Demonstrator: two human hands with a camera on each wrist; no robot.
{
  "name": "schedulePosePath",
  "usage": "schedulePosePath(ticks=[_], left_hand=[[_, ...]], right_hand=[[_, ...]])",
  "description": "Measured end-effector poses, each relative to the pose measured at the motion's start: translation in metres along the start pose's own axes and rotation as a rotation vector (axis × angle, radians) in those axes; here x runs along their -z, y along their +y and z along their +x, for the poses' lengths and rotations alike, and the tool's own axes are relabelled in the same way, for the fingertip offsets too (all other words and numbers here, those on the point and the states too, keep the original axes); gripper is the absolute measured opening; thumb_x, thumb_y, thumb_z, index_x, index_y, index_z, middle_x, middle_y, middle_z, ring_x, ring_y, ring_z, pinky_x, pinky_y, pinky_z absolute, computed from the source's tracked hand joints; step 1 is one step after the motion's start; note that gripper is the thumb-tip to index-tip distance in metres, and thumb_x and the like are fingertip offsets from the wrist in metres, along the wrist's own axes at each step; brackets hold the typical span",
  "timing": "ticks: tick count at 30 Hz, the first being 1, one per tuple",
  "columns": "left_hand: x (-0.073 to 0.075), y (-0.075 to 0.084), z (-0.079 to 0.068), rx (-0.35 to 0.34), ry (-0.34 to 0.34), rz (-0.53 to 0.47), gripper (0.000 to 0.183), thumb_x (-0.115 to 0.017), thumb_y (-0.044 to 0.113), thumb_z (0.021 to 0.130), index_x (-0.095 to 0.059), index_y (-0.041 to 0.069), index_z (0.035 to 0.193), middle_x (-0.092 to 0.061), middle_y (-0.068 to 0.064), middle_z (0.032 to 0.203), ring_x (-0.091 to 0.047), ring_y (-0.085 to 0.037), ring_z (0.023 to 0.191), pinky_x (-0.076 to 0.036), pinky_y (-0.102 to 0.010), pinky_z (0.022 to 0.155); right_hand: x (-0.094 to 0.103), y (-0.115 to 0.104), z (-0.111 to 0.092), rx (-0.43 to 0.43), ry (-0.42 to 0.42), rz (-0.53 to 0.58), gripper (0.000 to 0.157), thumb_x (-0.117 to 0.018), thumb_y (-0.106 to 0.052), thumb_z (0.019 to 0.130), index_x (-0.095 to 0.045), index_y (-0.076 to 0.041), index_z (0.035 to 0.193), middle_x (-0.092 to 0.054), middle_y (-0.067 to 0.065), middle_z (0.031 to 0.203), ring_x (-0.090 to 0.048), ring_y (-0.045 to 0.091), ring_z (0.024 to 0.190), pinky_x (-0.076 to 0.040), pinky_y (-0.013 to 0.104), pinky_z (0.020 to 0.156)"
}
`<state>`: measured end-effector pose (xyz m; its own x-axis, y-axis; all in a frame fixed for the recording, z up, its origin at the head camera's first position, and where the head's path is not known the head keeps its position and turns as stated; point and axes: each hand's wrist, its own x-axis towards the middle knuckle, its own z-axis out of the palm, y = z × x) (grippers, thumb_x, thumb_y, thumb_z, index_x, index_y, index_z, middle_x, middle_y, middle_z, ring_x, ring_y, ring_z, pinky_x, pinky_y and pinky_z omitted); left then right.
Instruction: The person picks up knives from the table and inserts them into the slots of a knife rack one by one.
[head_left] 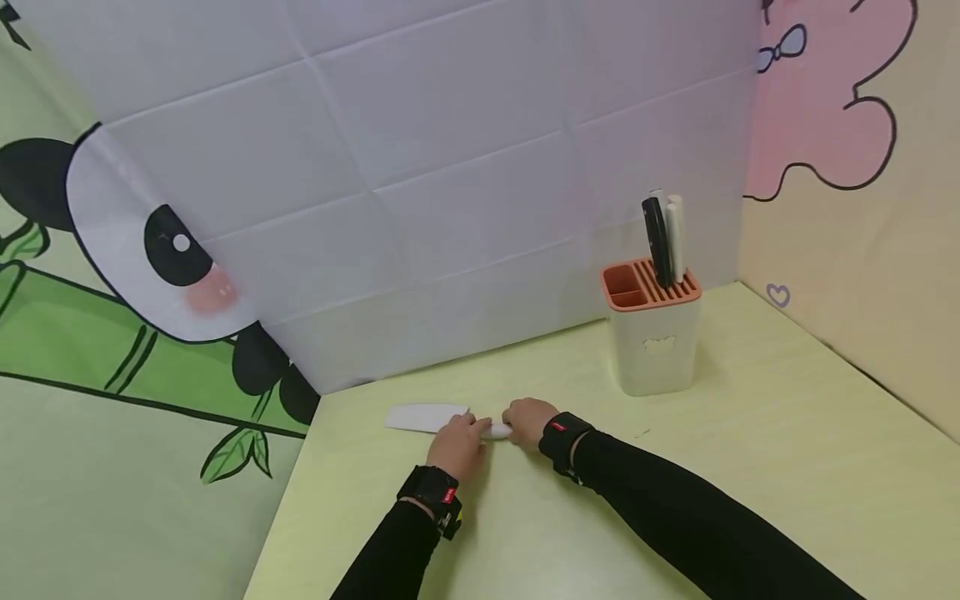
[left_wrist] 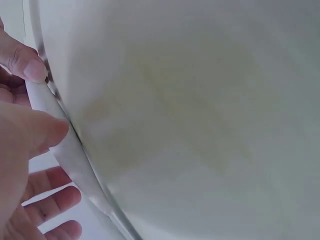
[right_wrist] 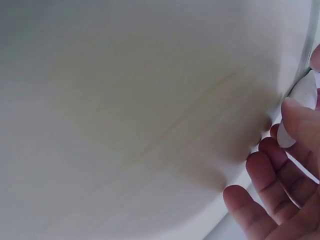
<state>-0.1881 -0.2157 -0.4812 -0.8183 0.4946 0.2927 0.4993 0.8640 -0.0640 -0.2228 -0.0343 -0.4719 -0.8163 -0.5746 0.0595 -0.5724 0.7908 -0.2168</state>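
A kitchen knife with a broad white blade and a white handle lies across the pale yellow table, blade to the left. Where blade and handle meet, the left hand holds the knife; its thumb lies over the white piece, with fingers on the other side. The right hand pinches the handle's right end between thumb and fingers. The hands are close together, and parts of the knife are hidden under them.
A white knife holder with an orange slotted top stands at the back right. One black-handled and one white-handled utensil stick up from it. Behind the table is a white wall covering; cartoon-printed walls flank it.
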Motion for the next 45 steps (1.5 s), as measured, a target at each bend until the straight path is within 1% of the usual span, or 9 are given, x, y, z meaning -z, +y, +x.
schedulePosePath(ticks=[7,10,19,26,31,35,38,42,45], left_hand=[[0.0,0.004,0.007,-0.058,-0.07,-0.043,0.022,-0.074,0.008,0.082,-0.073,0.011,0.104,-0.067,-0.004,0.089,-0.064,-0.02,0.083,-0.053,-0.037,0.085],[0.001,0.004,0.009,-0.085,-0.098,-0.042,0.021,-0.074,0.01,0.083,-0.072,0.012,0.104,-0.069,-0.002,0.091,-0.065,-0.017,0.084,-0.053,-0.039,0.086],[0.001,0.005,0.013,-0.141,-0.132,-0.023,0.019,-0.074,0.012,0.083,-0.072,0.014,0.103,-0.069,-0.001,0.09,-0.065,-0.015,0.079,-0.054,-0.03,0.067],[0.006,0.009,0.013,-0.156,-0.175,0.03,0.024,-0.074,0.011,0.083,-0.072,0.016,0.106,-0.069,-0.001,0.089,-0.066,-0.017,0.077,-0.053,-0.028,0.063],[0.011,0.013,0.013,-0.154,-0.204,0.065,0.03,-0.074,0.01,0.084,-0.071,0.018,0.113,-0.068,-0.002,0.092,-0.066,-0.017,0.078,-0.054,-0.028,0.063],[0.012,0.014,0.012,-0.154,-0.2,0.06,0.032,-0.073,0.013,0.084,-0.07,0.018,0.116,-0.067,-0.002,0.092,-0.065,-0.018,0.079,-0.054,-0.028,0.065],[0.012,0.014,0.012,-0.16,-0.18,0.054,0.031,-0.073,0.015,0.085,-0.07,0.018,0.116,-0.067,-0.002,0.092,-0.065,-0.018,0.079,-0.054,-0.028,0.065],[0.018,0.015,0.012,-0.169,-0.159,0.043,0.032,-0.073,0.016,0.085,-0.069,0.017,0.117,-0.066,-0.003,0.091,-0.065,-0.018,0.078,-0.054,-0.029,0.066],[0.026,0.018,0.012,-0.159,-0.134,0.007,0.032,-0.072,0.015,0.086,-0.068,0.015,0.118,-0.067,-0.004,0.091,-0.065,-0.018,0.08,-0.055,-0.03,0.068]], right_hand=[[0.0,0.002,-0.006,0.057,0.016,0.065,0.008,-0.076,-0.018,0.081,-0.071,-0.013,0.084,-0.061,-0.005,0.076,-0.051,0.01,0.067,-0.044,0.025,0.063],[0.0,0.004,-0.008,0.065,0.016,0.095,0.007,-0.076,-0.017,0.081,-0.073,-0.014,0.087,-0.062,-0.006,0.078,-0.052,0.009,0.067,-0.044,0.025,0.063],[-0.003,0.008,-0.01,0.058,0.021,0.15,0.01,-0.076,-0.015,0.08,-0.076,-0.015,0.089,-0.068,-0.006,0.084,-0.056,0.008,0.07,-0.047,0.024,0.064],[-0.007,0.011,-0.012,0.04,0.009,0.155,0.009,-0.077,-0.017,0.08,-0.075,-0.015,0.089,-0.066,-0.007,0.083,-0.052,0.008,0.068,-0.045,0.024,0.063],[-0.006,0.012,-0.017,0.034,0.006,0.179,0.01,-0.076,-0.018,0.081,-0.076,-0.015,0.091,-0.067,-0.006,0.086,-0.054,0.008,0.071,-0.046,0.024,0.065],[-0.002,0.015,-0.023,0.043,0.009,0.217,0.012,-0.074,-0.019,0.083,-0.075,-0.015,0.095,-0.067,-0.006,0.088,-0.054,0.009,0.074,-0.046,0.025,0.067],[0.004,0.017,-0.028,0.063,0.016,0.284,0.013,-0.072,-0.017,0.085,-0.074,-0.013,0.098,-0.068,-0.004,0.089,-0.055,0.009,0.074,-0.047,0.026,0.068],[0.01,0.021,-0.035,0.092,0.018,0.371,0.018,-0.068,-0.016,0.089,-0.073,-0.011,0.105,-0.069,-0.002,0.092,-0.057,0.01,0.077,-0.048,0.027,0.07],[0.009,0.025,-0.038,0.077,0.026,0.464,0.023,-0.065,-0.02,0.093,-0.07,-0.013,0.114,-0.067,-0.004,0.094,-0.06,0.01,0.082,-0.049,0.026,0.071]])
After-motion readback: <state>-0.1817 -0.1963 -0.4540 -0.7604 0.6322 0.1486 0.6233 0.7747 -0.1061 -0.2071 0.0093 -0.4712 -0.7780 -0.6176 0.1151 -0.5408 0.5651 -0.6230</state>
